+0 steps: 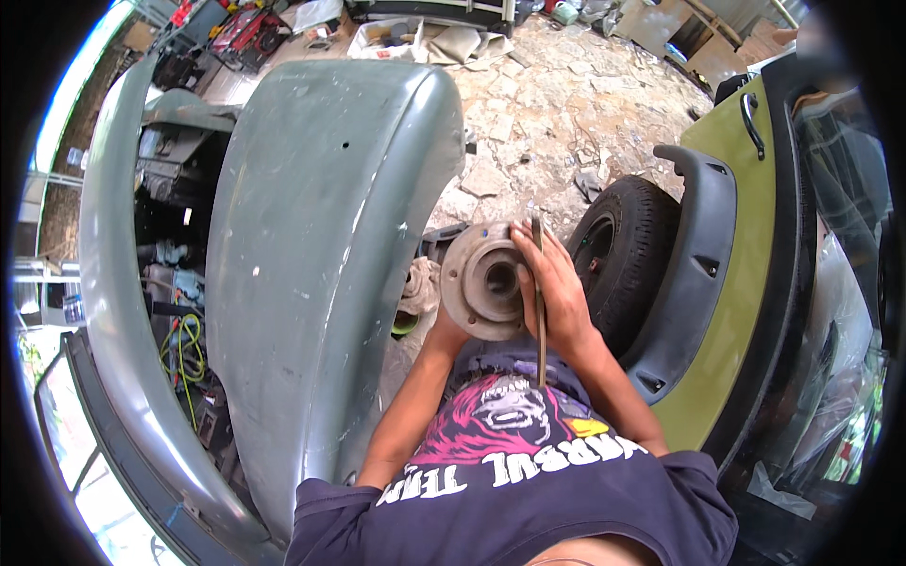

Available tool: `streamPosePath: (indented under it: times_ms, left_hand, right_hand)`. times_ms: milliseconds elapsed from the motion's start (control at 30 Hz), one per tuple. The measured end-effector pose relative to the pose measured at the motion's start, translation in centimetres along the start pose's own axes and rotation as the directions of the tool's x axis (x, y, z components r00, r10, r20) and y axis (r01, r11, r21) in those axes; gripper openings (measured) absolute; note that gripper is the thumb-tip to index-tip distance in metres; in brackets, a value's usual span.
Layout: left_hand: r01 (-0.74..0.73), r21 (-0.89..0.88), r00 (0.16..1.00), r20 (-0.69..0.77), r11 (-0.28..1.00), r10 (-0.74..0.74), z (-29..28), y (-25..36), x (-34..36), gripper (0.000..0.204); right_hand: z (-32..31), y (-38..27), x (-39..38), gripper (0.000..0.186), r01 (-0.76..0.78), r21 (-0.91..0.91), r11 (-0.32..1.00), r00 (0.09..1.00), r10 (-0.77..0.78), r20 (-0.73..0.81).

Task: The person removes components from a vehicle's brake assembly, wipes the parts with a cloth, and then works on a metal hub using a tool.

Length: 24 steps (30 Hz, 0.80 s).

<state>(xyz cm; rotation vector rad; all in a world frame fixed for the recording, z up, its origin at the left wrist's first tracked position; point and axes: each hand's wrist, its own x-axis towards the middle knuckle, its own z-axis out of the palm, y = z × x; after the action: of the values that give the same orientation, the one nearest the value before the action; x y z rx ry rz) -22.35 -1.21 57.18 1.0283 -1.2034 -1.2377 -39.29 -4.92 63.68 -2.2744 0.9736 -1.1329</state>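
Observation:
In front of my chest is a round, greyish-brown metal wheel hub [483, 280], its flange pierced by small holes around a raised centre with a dark bore. My left hand [449, 329] supports it from the lower left; most of those fingers are hidden behind the flange. Against the hub's right edge lies my right hand [559, 297], fingers stretched upward along the rim. A thin, straight metal bar [541, 344] runs upright between its thumb and fingers, the lower end reaching down to my shirt.
At my left stands a grey-green car body panel [311, 217], with a dark engine bay and a yellow-green cable [185, 349] beyond. To the right are a tyre [630, 255], a grey fender flare [696, 274] and an olive vehicle panel [755, 245]. Rubble covers the floor [576, 104].

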Motion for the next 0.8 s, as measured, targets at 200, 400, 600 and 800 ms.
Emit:
streamPosePath:
  times_ms: [200,400,600,800]
  left_hand:
    - [-0.062,0.091,0.992,-0.107,0.994,0.071,-1.1,2.0,0.3,0.063]
    - [-0.102,0.357,0.992,-0.038,0.929,0.124,-2.3,3.0,1.0,0.060]
    - [-0.065,0.127,0.996,-0.049,0.990,0.071,-2.0,3.1,0.9,0.071]
    - [-0.012,0.055,0.998,-0.055,0.998,0.015,-0.7,1.5,0.5,0.066]
  right_hand:
    - [0.9,-1.6,3.0,0.045,0.112,0.115,0.987,0.983,-0.127,0.130]
    - [0.3,-0.8,5.0,0.046,0.367,0.046,0.929,0.912,-0.369,0.181]
    - [-2.0,1.3,4.1,0.030,-0.126,0.399,0.908,0.986,0.160,-0.054]
    - [-2.7,1.7,4.6,0.027,-0.268,0.266,0.926,0.942,0.310,-0.129]
